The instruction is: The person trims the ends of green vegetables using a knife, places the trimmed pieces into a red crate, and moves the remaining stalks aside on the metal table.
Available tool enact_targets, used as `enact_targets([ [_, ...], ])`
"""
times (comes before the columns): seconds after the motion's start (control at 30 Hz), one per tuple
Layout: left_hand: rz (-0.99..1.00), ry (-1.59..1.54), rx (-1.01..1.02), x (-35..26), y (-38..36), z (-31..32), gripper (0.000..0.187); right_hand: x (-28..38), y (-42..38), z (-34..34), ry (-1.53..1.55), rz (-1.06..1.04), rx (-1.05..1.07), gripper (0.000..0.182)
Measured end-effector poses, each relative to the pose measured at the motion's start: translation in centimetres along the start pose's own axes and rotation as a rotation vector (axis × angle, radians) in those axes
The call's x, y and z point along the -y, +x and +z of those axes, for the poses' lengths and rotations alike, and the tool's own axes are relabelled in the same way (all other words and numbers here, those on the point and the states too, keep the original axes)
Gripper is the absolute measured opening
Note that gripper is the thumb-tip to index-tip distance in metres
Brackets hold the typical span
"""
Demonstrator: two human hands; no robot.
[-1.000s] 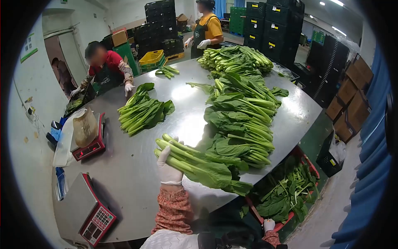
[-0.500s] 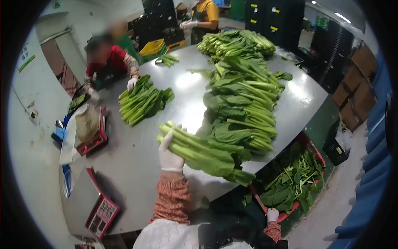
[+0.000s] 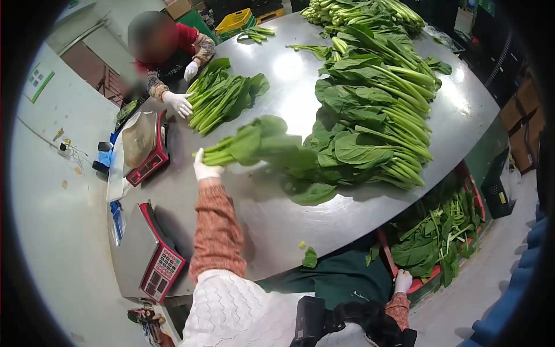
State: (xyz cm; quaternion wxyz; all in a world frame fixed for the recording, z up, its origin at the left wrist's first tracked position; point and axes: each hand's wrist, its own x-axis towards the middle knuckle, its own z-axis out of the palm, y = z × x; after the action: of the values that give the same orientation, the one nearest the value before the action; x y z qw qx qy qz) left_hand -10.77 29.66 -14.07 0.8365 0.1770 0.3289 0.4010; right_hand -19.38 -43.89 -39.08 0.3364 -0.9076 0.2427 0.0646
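My left hand [image 3: 207,166], in a white glove, is closed round the stems of a bunch of leafy greens [image 3: 245,146]. It holds them above the metal table, leaves pointing right and blurred by motion. My right hand [image 3: 403,281], also gloved, is low at the right beside a red crate [image 3: 432,284] of loose leaves and trimmings. Its fingers look curled, and anything in them is too small to make out. A long row of leafy greens [image 3: 370,147] lies on the table to the right of the held bunch.
A co-worker's gloved hands [image 3: 178,104] are at another pile of greens [image 3: 222,98] across the metal table [image 3: 277,231]. Two red scales stand at the left, the nearer scale [image 3: 159,260] and the farther scale [image 3: 151,159], which bears a bag. Leaf scraps [image 3: 310,257] lie near the table edge.
My left hand has moved the bunch leftward, toward the scales. The view has shifted. The co-worker's hand has come up to the far pile's stems.
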Motion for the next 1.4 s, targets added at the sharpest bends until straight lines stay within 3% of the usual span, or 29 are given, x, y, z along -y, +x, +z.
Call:
enact_targets([
  [0.07,-0.029,-0.027,0.217,-2.5,8.9,-0.3,0.044,1.3,-0.4,-0.6,-0.025,0.046,0.026,0.035],
  [0.13,-0.091,0.089,0.157,-3.5,9.1,3.7,0.051,0.6,-0.2,-0.3,-0.024,0.041,0.020,0.035],
  [0.2,0.015,0.345,0.052,-2.2,9.8,4.7,0.073,0.8,-0.2,-0.4,-0.046,0.069,0.030,0.035],
  [0.27,-0.232,0.266,-0.134,-1.3,9.0,5.7,0.100,0.9,-0.4,-0.3,-0.045,0.095,0.012,0.034],
  [0.3,-0.291,0.226,-0.101,-1.1,11.2,4.0,0.111,1.1,-0.5,-0.4,-0.040,0.089,-0.004,0.034],
  [0.33,-0.220,0.215,-0.149,0.2,7.4,5.3,0.104,1.0,-0.6,-0.2,-0.034,0.086,-0.017,0.034],
  [0.5,-0.432,-0.004,-0.189,1.8,3.9,3.3,0.072,0.6,-0.8,-0.1,0.011,0.021,-0.003,0.034],
  [0.53,-0.396,0.057,-0.111,1.6,3.1,3.1,0.067,0.5,-0.7,0.0,0.014,-0.053,-0.032,0.033],
  [0.6,-0.384,0.193,0.067,2.3,1.3,2.8,0.057,2.1,-1.3,-0.7,-0.010,0.067,0.018,0.032],
  [0.67,-0.354,0.439,0.391,3.5,-2.7,3.8,0.042,0.7,-0.7,0.0,-0.136,0.096,-0.014,0.029],
  [0.73,-0.131,0.879,0.557,5.4,-8.3,5.9,0.035,-0.3,-0.7,0.7,-0.096,0.090,-0.059,0.028],
  [0.9,0.272,1.337,1.097,11.6,-18.4,7.7,0.017,-0.4,-1.0,0.9,-0.036,0.133,-0.059,0.031],
  [0.93,0.523,1.457,1.290,12.5,-20.2,8.0,0.020,0.2,-1.1,0.7,-0.046,0.117,-0.067,0.031],
  [1.07,0.925,1.624,1.773,14.0,-24.7,5.7,0.030,1.6,-1.7,-0.7,0.147,0.216,0.059,0.030],
  [1.17,0.885,1.689,1.677,13.2,-26.6,3.7,0.039,1.6,-1.9,-0.8,0.202,0.201,0.072,0.029],
  [1.2,0.973,1.713,1.453,12.6,-25.5,2.6,0.039,1.4,-1.9,-0.7,0.220,0.196,0.073,0.029],
  [1.27,1.109,1.684,1.227,10.8,-19.8,1.0,0.047,1.3,-1.8,-0.7,0.182,0.171,0.084,0.030],
  [1.33,1.120,1.853,0.829,9.4,-13.9,-1.6,0.060,1.0,-1.5,-0.7,0.189,0.143,0.095,0.030],
  [1.4,0.856,1.877,0.764,8.4,-7.7,-4.4,0.067,2.0,-1.6,-1.2,0.176,0.182,0.099,0.032],
])
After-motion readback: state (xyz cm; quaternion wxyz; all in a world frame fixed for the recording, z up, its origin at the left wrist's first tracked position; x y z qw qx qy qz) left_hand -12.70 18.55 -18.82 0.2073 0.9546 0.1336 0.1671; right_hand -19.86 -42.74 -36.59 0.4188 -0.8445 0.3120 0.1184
